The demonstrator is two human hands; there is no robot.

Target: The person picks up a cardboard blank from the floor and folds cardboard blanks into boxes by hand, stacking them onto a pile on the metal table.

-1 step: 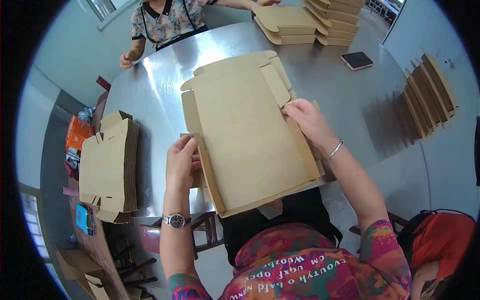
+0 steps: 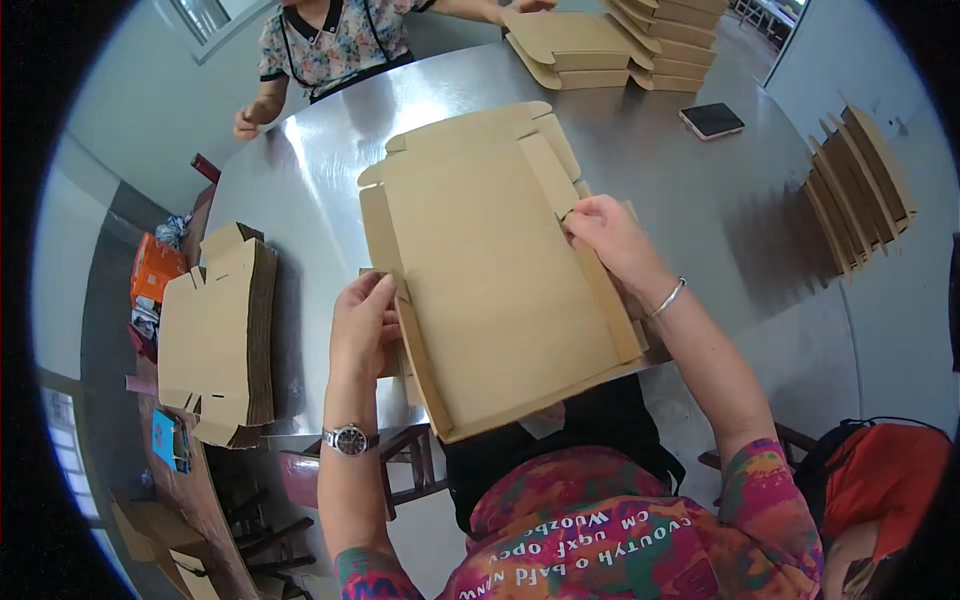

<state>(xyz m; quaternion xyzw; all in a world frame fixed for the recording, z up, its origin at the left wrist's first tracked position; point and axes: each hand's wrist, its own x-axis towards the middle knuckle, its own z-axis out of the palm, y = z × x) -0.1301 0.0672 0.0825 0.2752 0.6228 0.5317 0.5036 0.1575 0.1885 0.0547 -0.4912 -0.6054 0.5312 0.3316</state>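
A partly folded brown cardboard box [image 2: 490, 260] lies open in front of me at the table's near edge. Its near wall and the near parts of both side walls stand up, while its far end lies flat with small flaps spread. At the left side wall, my left hand [image 2: 362, 318] is closed with thumb and fingers gripping the cardboard. My right hand [image 2: 612, 236] pinches the right side wall about midway along. Some of the fingertips of both hands are hidden behind the walls.
Flat cardboard blanks [image 2: 210, 340] are stacked on the left of the metal table [image 2: 680, 210]. Folded boxes [image 2: 575, 45] sit at the far right, near a phone [image 2: 712, 120]. More cardboard pieces [image 2: 860, 195] stand at the right edge. A person [image 2: 335, 45] is across the table.
The box's near end has shifted slightly toward me, and its left wall stands a little differently. Both hands keep their hold with barely any movement.
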